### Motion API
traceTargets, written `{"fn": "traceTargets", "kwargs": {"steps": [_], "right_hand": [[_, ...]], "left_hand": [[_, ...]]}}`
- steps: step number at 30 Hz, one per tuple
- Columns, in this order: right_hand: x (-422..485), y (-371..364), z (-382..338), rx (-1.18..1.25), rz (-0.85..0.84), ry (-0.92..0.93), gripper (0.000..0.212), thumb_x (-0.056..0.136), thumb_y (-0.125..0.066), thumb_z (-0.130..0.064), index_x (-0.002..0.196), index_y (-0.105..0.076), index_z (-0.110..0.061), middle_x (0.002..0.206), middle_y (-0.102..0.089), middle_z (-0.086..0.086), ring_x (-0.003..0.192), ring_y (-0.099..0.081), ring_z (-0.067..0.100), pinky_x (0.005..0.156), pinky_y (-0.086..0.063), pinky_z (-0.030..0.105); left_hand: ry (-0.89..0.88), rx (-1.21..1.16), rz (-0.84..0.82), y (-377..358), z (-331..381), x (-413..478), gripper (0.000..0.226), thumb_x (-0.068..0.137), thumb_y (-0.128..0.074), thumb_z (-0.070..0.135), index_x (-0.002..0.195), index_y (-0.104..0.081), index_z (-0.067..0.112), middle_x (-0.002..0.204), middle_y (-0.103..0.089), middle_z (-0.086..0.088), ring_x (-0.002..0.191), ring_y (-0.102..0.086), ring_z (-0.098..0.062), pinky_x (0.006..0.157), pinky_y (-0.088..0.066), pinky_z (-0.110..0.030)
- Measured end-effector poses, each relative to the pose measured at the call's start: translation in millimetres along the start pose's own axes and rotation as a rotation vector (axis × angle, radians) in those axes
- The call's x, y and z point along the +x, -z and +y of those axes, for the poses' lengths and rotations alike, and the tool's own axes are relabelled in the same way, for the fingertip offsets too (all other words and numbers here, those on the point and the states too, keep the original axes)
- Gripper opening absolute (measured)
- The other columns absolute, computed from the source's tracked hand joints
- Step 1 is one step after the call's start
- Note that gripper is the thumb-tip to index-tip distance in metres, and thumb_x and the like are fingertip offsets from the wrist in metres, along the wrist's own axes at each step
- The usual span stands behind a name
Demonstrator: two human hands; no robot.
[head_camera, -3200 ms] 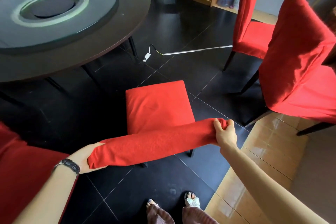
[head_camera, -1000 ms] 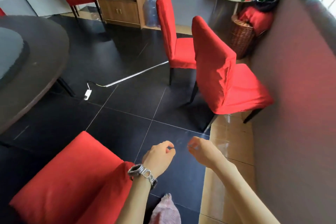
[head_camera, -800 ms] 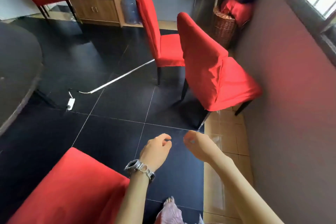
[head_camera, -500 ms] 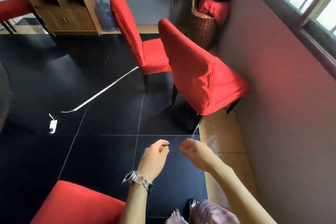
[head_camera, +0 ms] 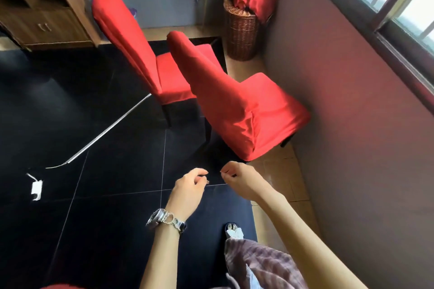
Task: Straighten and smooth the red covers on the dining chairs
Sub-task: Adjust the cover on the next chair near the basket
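Hands float over the floor (head_camera: 105, 124), left hand (head_camera: 187, 191) and right hand (head_camera: 240, 182) loosely curled, gripping nothing. Both stay apart from the red cover (head_camera: 234, 110) ahead.

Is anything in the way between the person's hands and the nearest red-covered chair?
Nothing visible does. The left hand and right hand hang empty over black floor tiles, just short of the nearest chair's red cover. The white plug lies far off to the left, out of the path.
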State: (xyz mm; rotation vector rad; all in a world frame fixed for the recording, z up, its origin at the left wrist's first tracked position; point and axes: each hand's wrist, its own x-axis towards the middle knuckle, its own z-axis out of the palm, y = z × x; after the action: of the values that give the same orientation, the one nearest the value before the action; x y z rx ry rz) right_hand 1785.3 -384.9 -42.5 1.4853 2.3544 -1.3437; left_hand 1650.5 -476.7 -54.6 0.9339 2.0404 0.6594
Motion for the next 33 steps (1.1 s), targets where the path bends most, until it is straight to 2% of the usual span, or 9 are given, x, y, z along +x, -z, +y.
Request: {"fn": "traceTargets", "kwargs": {"steps": [3,8,12,19,23,25,27,30,33], "right_hand": [[25.4,23.3,2.1,0.047,0.016,-0.010,0.022,0.095,-0.046,-0.025,0.108,-0.062,-0.018,0.101,-0.067,0.001,0.073,-0.055,0.017,0.068,-0.049,0.030],[53.9,53.5,0.5,0.166,0.133,0.051,0.023,0.097,-0.048,-0.023,0.113,-0.063,-0.019,0.107,-0.066,-0.006,0.089,-0.058,0.008,0.071,-0.044,0.022],[72.0,70.0,-9.9,0.297,0.242,0.112,0.015,0.098,-0.051,-0.026,0.104,-0.064,-0.023,0.094,-0.068,-0.012,0.085,-0.065,0.006,0.065,-0.043,0.008],[120.8,85.8,-55.3,0.449,0.480,0.148,0.011,0.095,-0.056,-0.028,0.091,-0.065,-0.024,0.074,-0.069,-0.011,0.064,-0.064,0.001,0.065,-0.051,0.022],[152.5,85.1,-80.8,0.363,0.748,0.073,0.009,0.092,-0.059,-0.036,0.090,-0.064,-0.029,0.079,-0.068,-0.013,0.075,-0.061,0.007,0.074,-0.051,0.036],[165.7,82.0,-91.6,0.262,0.886,0.005,0.018,0.089,-0.062,-0.044,0.099,-0.065,-0.029,0.093,-0.067,-0.014,0.090,-0.058,0.014,0.084,-0.046,0.037],[178.0,79.0,-100.0,0.143,0.926,-0.099,0.043,0.082,-0.061,-0.058,0.116,-0.059,-0.032,0.116,-0.060,-0.012,0.112,-0.050,0.017,0.095,-0.035,0.036],[191.1,76.0,-105.2,-0.116,0.683,-0.291,0.090,0.068,-0.056,-0.078,0.143,-0.031,-0.038,0.142,-0.039,-0.009,0.134,-0.031,0.018,0.111,-0.013,0.049],[194.9,74.0,-98.3,-0.338,0.550,-0.369,0.102,0.067,-0.058,-0.078,0.150,-0.014,-0.038,0.149,-0.031,-0.008,0.140,-0.023,0.017,0.113,-0.001,0.059]], "left_hand": [[-0.003,0.005,-0.005,0.2,20.8,28.6,0.023,0.097,-0.046,0.024,0.113,-0.061,0.029,0.099,-0.068,0.012,0.095,-0.063,-0.013,0.085,-0.049,-0.032],[-0.012,0.047,-0.031,4.3,47.3,67.7,0.024,0.097,-0.044,0.024,0.113,-0.059,0.031,0.099,-0.067,0.014,0.092,-0.063,-0.012,0.084,-0.051,-0.035],[-0.034,0.046,-0.044,15.1,58.6,95.6,0.023,0.097,-0.045,0.023,0.113,-0.060,0.028,0.100,-0.067,0.012,0.091,-0.063,-0.009,0.084,-0.051,-0.034],[-0.114,0.070,-0.065,58.1,64.2,161.6,0.022,0.096,-0.045,0.024,0.110,-0.061,0.031,0.104,-0.067,0.010,0.094,-0.063,-0.012,0.085,-0.050,-0.035],[-0.241,0.089,0.008,103.9,64.9,210.3,0.033,0.094,-0.052,0.022,0.127,-0.055,0.025,0.114,-0.061,0.009,0.104,-0.060,-0.014,0.087,-0.048,-0.032],[-0.368,0.133,0.079,126.9,68.7,233.9,0.052,0.091,-0.059,0.020,0.140,-0.040,0.019,0.132,-0.047,0.001,0.117,-0.052,-0.017,0.095,-0.045,-0.034],[-0.564,0.216,0.159,147.5,77.1,254.9,0.077,0.086,-0.067,0.024,0.149,-0.024,0.014,0.144,-0.032,-0.008,0.131,-0.036,-0.022,0.107,-0.035,-0.036],[-0.885,0.548,0.128,167.8,91.4,288.6,0.110,0.075,-0.075,0.042,0.152,0.000,0.017,0.153,-0.017,-0.013,0.141,-0.018,-0.027,0.114,-0.019,-0.042],[-1.070,0.996,0.057,176.1,108.3,329.8,0.124,0.072,-0.068,0.062,0.138,0.032,0.029,0.158,0.006,-0.007,0.147,0.005,-0.025,0.116,0.001,-0.049]]}}
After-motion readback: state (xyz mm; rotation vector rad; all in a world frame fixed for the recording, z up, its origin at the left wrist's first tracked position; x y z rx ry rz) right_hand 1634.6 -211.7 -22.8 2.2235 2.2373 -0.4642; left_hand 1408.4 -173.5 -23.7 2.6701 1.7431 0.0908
